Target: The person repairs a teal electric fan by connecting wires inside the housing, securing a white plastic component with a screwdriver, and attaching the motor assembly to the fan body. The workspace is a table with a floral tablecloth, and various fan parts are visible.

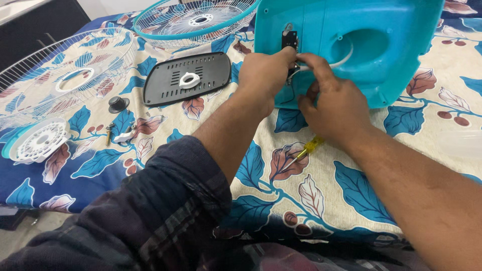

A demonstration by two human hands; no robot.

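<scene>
A turquoise plastic fan base (381,45) lies upside down on a leaf-patterned cloth (321,195). My left hand (263,75) and my right hand (334,103) meet at its open underside. Both hands pinch a white cable (344,59) and thin wires beside a small black switch part (289,39). My fingers hide the exact grip. A yellow-handled screwdriver (307,149) rests on the cloth just under my right wrist.
A black slotted cover plate (187,78) with a white ring lies left of the base. Two wire fan guards (60,75) (193,21) sit at left and top. A white round disc (37,142), a black knob (118,104) and a screw (109,133) lie nearby.
</scene>
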